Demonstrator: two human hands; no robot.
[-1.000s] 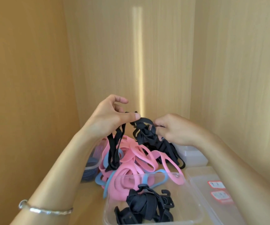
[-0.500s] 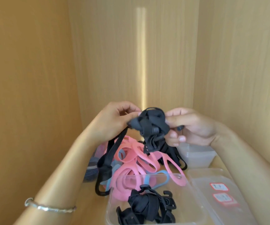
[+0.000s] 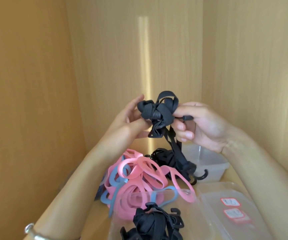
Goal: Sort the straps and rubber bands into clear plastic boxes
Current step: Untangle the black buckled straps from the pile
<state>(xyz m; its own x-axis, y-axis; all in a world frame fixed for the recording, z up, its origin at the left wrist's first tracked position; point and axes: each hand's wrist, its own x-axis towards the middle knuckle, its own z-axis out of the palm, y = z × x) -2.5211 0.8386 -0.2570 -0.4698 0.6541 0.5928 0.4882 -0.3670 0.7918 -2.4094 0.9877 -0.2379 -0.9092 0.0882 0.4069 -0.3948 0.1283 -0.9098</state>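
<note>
Black woven webbing, wound into a compact black strap bundle [image 3: 157,111], is held up at chest height between both hands, well above the shelf floor. The left hand [image 3: 131,122] supports the bundle from the side, with the thumb under it and the fingers extended behind it. The right hand [image 3: 200,125] pinches a loop of it between thumb and forefinger, with the other fingers curled. The hands are close together, both clamped on the same bundle.

One loose tail [image 3: 176,146] hangs from the bundle down to the black strap pile [image 3: 167,158]. The raised position probably serves to draw this tail clear of the pile and to check the winding.

The pink rubber bands [image 3: 139,170] and blue rubber bands [image 3: 164,194] lie tangled together on the shelf floor, unsorted, between the two boxes.

The near clear box [image 3: 113,229] already contains sorted black straps [image 3: 150,224]; it is the likely destination, directly below the hands. The far clear box [image 3: 209,163] stands just beside the strap pile, and a hook end [image 3: 203,176] rests against its wall. A clear lid [image 3: 226,222] with red-bordered labels [image 3: 230,202] lies to the right of the near box.

Caution: the trailing tail may drag neighbouring straps or bands along on transfer.
</note>
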